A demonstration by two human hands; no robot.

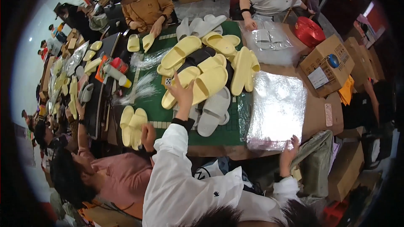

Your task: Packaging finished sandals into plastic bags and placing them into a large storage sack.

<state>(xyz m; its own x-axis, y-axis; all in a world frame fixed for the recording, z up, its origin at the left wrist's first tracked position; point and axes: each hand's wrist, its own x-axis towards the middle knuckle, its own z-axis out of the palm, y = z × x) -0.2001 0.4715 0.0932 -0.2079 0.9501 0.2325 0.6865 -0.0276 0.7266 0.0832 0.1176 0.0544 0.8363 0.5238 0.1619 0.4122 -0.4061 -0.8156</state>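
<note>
My left hand [182,94] reaches over the heap in the middle of the table, fingers apart, against a pale yellow slipper [210,85]. I see no firm grip. More yellow slippers [181,53] lie in that heap with black ones between them, and grey slippers [215,106] stick out at its near side. My right hand [288,153] is at the near edge of a stack of shiny clear plastic bags [277,109], with its fingers spread and touching or nearly touching the top bag.
Co-workers sit around the green-topped table [210,139]. One at the left has a fist near a yellow slipper pair [134,127]. At the right are a cardboard box [327,65], a red roll [309,31], a pink phone [328,114] and bagged grey slippers [271,34].
</note>
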